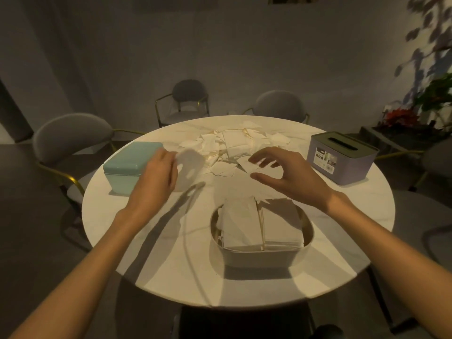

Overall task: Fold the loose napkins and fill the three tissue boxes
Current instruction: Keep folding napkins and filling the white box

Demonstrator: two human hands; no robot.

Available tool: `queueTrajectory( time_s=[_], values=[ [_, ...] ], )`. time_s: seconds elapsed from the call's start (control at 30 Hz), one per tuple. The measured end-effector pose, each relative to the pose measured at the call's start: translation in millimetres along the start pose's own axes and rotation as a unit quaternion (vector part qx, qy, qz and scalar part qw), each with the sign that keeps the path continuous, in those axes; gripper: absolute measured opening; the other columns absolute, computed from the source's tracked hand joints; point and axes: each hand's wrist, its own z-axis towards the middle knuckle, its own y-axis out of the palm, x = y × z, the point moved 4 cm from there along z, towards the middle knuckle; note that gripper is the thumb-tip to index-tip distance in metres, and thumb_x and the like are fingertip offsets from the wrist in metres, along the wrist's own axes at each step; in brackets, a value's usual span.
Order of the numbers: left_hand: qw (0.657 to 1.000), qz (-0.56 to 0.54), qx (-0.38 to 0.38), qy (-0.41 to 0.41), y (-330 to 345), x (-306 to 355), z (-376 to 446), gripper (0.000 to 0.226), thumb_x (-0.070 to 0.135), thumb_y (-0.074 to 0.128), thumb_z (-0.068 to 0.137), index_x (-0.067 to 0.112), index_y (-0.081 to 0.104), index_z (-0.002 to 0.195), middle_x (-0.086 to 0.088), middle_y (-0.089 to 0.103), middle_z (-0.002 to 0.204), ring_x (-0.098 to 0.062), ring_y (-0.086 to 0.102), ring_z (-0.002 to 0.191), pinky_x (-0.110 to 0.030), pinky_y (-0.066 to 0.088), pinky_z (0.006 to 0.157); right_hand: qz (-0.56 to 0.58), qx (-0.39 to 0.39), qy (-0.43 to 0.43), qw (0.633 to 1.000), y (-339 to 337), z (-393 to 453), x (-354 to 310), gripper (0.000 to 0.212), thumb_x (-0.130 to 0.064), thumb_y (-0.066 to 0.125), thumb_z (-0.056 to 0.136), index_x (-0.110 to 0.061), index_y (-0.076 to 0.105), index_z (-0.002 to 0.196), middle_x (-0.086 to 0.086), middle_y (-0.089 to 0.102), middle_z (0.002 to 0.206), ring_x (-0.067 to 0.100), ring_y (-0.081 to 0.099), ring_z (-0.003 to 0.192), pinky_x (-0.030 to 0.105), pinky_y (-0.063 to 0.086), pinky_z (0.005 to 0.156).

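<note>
A pile of loose white napkins [234, 148] lies at the far middle of the round white table [171, 253]. My left hand [156, 177] holds the edge of a single white napkin [190, 167] just right of the teal tissue box [129, 167]. Over the near edge of the pile hovers my right hand [283, 172], fingers spread and curved, holding nothing. An open white box [259, 255] near me is filled with two stacks of folded napkins [261, 223]. A purple tissue box [342, 157] with a slotted dark lid stands at the right.
Grey chairs with gold frames ring the table: one at the left [71, 140], two at the back [188, 99] [278, 104]. A plant with red flowers [401, 118] stands at the right. A thin cable [193, 241] hangs in front of the table.
</note>
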Motion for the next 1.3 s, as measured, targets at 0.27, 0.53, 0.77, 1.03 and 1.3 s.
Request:
queueTrajectory(
  time_s=[0.27,0.53,0.77,1.03,1.3],
  values=[
    [0.905,-0.383,-0.063,-0.176,-6,48,12,0.020,0.022,0.053,0.107,0.020,0.073,0.107,0.003,0.076,0.099,-0.015,0.069,0.096,-0.030,0.057,0.084,-0.058,-0.075,-0.025,0.995,-8,12,-8,0.120,-0.072,0.080,0.065,-0.037,0.016,0.160,-0.015,0.014,0.168,0.015,0.019,0.154,0.051,0.024,0.123],
    [0.901,-0.357,-0.193,-0.155,22,53,-22,0.023,0.019,0.062,0.102,0.026,0.067,0.124,-0.002,0.075,0.106,-0.014,0.071,0.093,-0.015,0.055,0.063,-0.028,-0.241,0.018,0.970,-25,-31,-7,0.122,-0.083,0.075,0.058,-0.056,0.005,0.154,-0.018,0.031,0.161,0.012,0.037,0.144,0.044,0.041,0.116],
    [0.974,-0.164,-0.152,0.023,55,58,-45,0.027,0.027,0.063,0.101,0.020,0.067,0.127,0.003,0.067,0.125,-0.012,0.061,0.114,-0.014,0.041,0.090,0.049,-0.258,0.007,0.965,-16,-68,-3,0.112,-0.058,0.088,0.068,-0.054,0.017,0.155,-0.024,0.033,0.158,0.005,0.037,0.145,0.043,0.043,0.115],
    [0.972,-0.144,-0.178,0.042,75,74,-64,0.051,0.053,0.046,0.104,0.020,0.057,0.141,0.004,0.058,0.138,-0.016,0.053,0.129,-0.036,0.043,0.107,0.007,-0.255,-0.004,0.967,-12,-83,4,0.109,-0.066,0.083,0.070,-0.052,0.017,0.156,-0.028,0.027,0.159,0.006,0.031,0.147,0.040,0.042,0.116],
    [0.981,-0.113,-0.129,0.091,71,79,-66,0.038,0.037,0.052,0.106,0.015,0.059,0.136,-0.002,0.056,0.126,-0.017,0.042,0.120,-0.015,0.026,0.091,-0.029,-0.257,0.001,0.966,-12,-82,2,0.111,-0.075,0.079,0.066,-0.054,0.016,0.155,-0.022,0.035,0.153,0.011,0.038,0.138,0.038,0.047,0.108]
  ],
)
